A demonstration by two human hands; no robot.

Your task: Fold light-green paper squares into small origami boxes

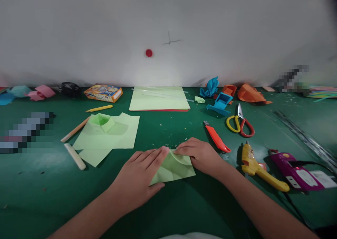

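A light green sheet of paper point(172, 170) lies on the table in front of me, creased, with a curved fold standing up near its far edge. My left hand point(143, 174) rests on its left side, fingers stretched out together and thumb along the near edge. At the far right edge, my right hand point(198, 156) has its fingers bent and closed on the paper; part of the grip is hidden. To the left, a folded green paper box point(101, 123) sits on flat green sheets point(123, 133).
Right of my hands lie a red utility knife point(217, 137), scissors point(240, 121), a yellow glue gun point(259, 167) and a purple power strip point(297, 172) with a cable. A paper stack point(159, 98) stands by the wall. Two sticks point(75, 156) and a yellow pen point(99, 108) lie left.
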